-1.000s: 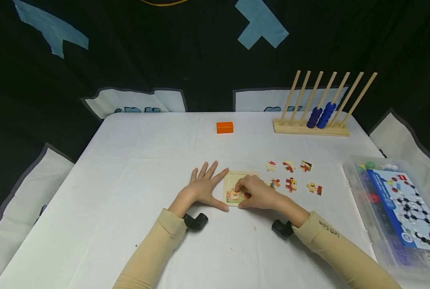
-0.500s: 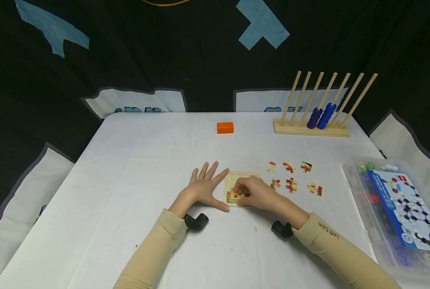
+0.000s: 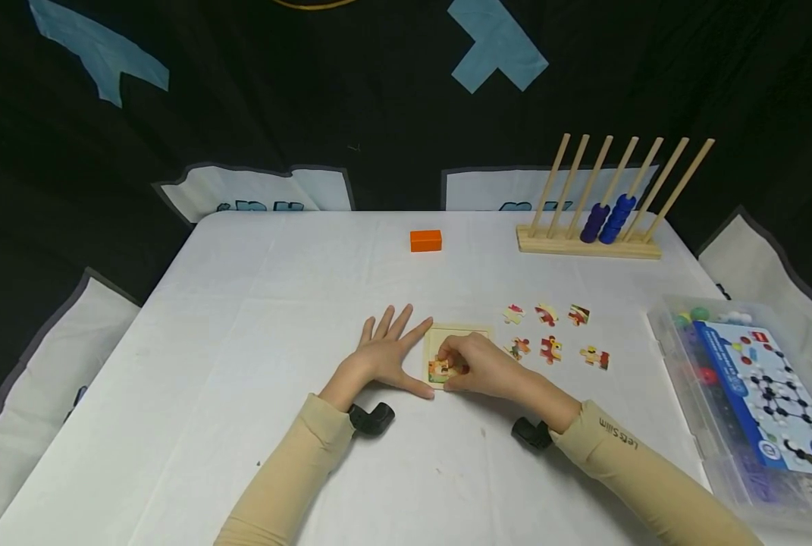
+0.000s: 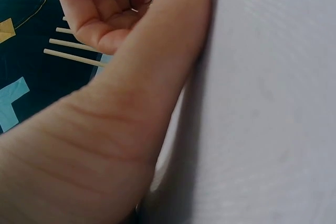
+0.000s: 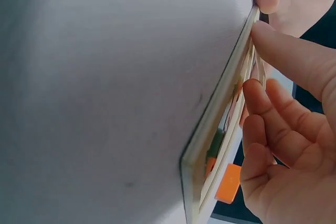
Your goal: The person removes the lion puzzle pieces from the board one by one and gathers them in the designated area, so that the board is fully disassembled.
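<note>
My left hand (image 3: 381,356) lies with its fingers spread on the white table, its thumb and forefinger at the left edge of a small wooden puzzle tray (image 3: 474,329). A pictured puzzle section (image 3: 438,371) shows at the tray's lower left. Over it, my right hand (image 3: 484,365) pinches a puzzle piece (image 5: 261,68), mostly covered by the fingers. The right wrist view shows the right thumb at the tray's near edge (image 5: 212,116). To the right lie several loose puzzle pieces (image 3: 551,349) in two rows, one partly behind the right hand. The left wrist view hides the tray.
An orange block (image 3: 426,241) sits farther back on the table. At the back right stands a wooden peg rack (image 3: 588,244) with blue and purple beads. A clear plastic box (image 3: 678,379) with a blue booklet (image 3: 781,398) occupies the right side.
My right hand has shifted slightly left over the tray, its fingers still bent together. The left hand keeps its place, and the loose pieces lie as before.
</note>
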Demonstrator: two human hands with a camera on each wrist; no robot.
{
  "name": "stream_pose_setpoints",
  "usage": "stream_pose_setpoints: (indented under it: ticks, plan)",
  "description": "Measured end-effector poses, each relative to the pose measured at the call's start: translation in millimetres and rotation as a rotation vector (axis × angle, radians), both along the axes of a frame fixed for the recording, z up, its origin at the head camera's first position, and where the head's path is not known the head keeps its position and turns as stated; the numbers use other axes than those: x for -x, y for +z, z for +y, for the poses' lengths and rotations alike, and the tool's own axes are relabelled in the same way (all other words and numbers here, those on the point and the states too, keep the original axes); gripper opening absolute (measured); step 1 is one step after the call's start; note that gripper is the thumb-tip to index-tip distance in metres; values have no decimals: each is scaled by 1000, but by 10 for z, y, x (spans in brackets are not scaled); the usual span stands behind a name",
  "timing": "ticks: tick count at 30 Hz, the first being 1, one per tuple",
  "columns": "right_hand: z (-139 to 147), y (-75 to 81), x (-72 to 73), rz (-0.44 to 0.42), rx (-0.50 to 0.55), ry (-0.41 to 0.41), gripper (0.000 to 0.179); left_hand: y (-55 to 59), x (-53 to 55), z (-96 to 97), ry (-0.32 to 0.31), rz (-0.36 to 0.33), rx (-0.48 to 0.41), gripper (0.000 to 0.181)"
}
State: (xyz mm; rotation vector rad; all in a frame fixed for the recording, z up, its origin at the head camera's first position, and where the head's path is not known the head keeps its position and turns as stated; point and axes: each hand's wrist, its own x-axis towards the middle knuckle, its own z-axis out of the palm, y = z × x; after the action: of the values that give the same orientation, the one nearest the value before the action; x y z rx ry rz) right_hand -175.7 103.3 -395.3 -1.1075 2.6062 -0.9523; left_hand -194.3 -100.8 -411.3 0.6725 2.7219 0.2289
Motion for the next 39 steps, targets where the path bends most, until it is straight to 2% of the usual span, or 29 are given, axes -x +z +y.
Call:
stream_pose_setpoints:
  ticks: [6,10,15,19,24,28,34,39]
  plan:
    - [15,5,-4,-41,-7,-31,35,-11,8,9,0,0,3,119]
    - [76,21,-21,-140,32,-69,30,-14,4,16,-3,-3,-7,119]
    - [259,18,-40,-283,143,-131,29,-7,-2,17,0,-4,-17,119]
    - [471,33,-85,-351,193,-193,31,-12,-3,10,1,3,-8,119]
    - [800,55,-195,-376,167,-265,32,-19,-1,-2,-2,2,2,119]
    - [1016,67,-282,-400,122,-283,32,-7,2,-8,1,1,1,119]
    - [1176,38,-366,-375,31,-220,32,2,-4,-9,-2,-5,-24,118]
    - [1183,-27,-382,-343,4,-171,29,-2,-5,-14,-3,-6,-30,118]
